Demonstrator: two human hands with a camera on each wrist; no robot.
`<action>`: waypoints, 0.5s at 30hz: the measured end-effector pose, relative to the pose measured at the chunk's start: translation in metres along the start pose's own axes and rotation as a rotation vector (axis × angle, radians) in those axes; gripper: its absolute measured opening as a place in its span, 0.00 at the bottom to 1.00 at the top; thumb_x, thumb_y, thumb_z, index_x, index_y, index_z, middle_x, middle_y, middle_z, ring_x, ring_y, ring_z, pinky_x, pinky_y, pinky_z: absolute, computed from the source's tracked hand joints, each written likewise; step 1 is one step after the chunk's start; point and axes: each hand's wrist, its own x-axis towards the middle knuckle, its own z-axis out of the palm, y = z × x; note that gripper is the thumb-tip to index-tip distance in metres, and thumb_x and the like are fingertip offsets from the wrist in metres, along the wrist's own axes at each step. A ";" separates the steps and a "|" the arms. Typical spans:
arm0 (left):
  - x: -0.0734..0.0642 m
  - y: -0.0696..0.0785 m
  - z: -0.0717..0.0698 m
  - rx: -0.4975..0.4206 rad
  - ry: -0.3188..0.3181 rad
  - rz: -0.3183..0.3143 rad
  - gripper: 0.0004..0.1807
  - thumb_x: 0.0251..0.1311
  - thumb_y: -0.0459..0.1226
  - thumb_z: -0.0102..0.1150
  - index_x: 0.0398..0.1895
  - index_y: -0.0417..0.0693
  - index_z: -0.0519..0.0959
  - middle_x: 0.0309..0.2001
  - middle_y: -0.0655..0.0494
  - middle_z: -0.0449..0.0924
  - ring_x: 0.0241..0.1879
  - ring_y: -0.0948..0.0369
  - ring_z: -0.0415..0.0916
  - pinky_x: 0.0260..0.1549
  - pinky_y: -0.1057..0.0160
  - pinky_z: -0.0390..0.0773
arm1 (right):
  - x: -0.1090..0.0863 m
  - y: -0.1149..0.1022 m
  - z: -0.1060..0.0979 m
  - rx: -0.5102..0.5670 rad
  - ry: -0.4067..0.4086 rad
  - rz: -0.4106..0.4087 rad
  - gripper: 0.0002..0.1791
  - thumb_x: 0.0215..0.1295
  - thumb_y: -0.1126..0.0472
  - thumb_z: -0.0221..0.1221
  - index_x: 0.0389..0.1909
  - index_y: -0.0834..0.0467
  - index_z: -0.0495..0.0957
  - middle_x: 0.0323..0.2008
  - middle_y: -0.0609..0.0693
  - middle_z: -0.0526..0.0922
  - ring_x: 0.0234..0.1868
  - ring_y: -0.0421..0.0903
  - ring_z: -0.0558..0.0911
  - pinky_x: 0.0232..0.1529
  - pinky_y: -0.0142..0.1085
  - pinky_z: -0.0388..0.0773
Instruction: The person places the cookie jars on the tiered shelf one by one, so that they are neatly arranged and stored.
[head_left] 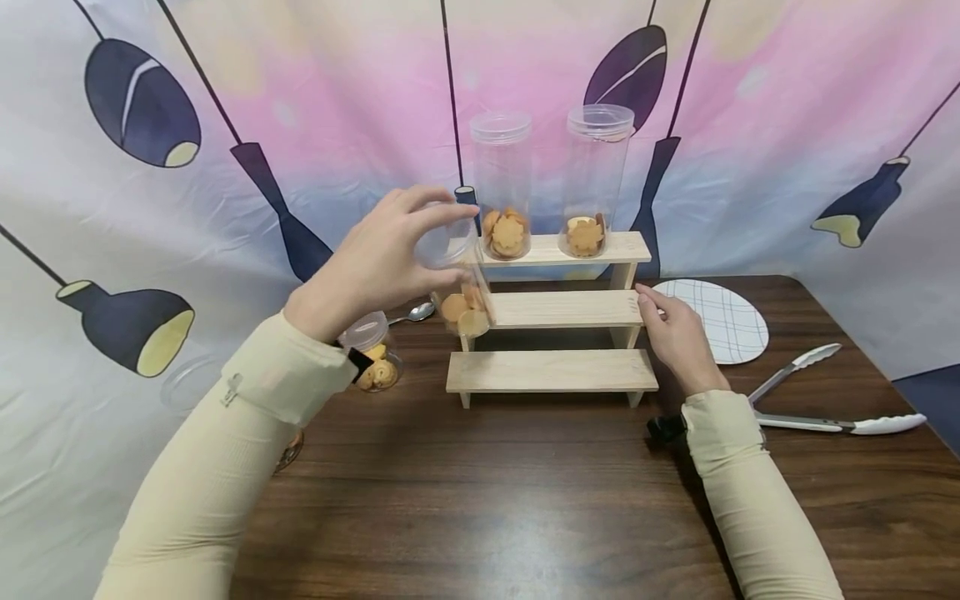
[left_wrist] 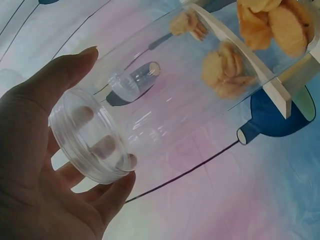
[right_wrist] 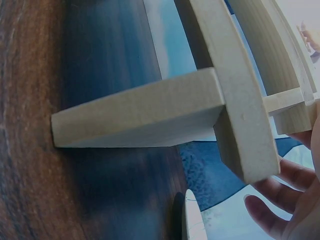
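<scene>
My left hand grips a tall clear jar by its screw lid, thumb on one side and fingers on the other. Round cookies lie in the bottom of this jar, which hangs tilted by the left end of a three-step wooden stand. My right hand holds the right end of the stand's middle step, its fingertips at the board's end. On the top step stand two more tall lidded jars, a left jar and a right jar, with flower-shaped cookies low inside.
A smaller cookie jar and a spoon are left of the stand, partly behind my left arm. To the right lie a white oval mat and spread tongs. A patterned cloth hangs behind the dark wooden table.
</scene>
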 end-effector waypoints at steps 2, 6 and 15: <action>0.009 0.001 0.003 -0.007 -0.014 0.009 0.36 0.57 0.51 0.71 0.70 0.62 0.72 0.69 0.52 0.66 0.68 0.48 0.62 0.60 0.40 0.69 | -0.001 0.001 0.000 -0.001 0.001 0.001 0.30 0.79 0.41 0.40 0.72 0.52 0.69 0.62 0.66 0.74 0.55 0.63 0.77 0.53 0.60 0.73; 0.026 0.004 0.009 -0.023 -0.033 0.033 0.36 0.57 0.52 0.71 0.70 0.62 0.72 0.69 0.52 0.66 0.69 0.49 0.60 0.61 0.42 0.70 | -0.001 0.002 0.000 0.003 0.003 0.003 0.30 0.79 0.41 0.39 0.72 0.53 0.69 0.63 0.67 0.73 0.56 0.64 0.76 0.54 0.61 0.72; 0.055 0.011 0.021 -0.008 -0.068 0.065 0.38 0.57 0.52 0.70 0.72 0.59 0.70 0.69 0.53 0.66 0.67 0.51 0.63 0.62 0.47 0.69 | 0.000 0.000 -0.001 0.017 0.000 0.005 0.31 0.78 0.41 0.40 0.72 0.53 0.69 0.64 0.66 0.73 0.58 0.65 0.76 0.56 0.61 0.72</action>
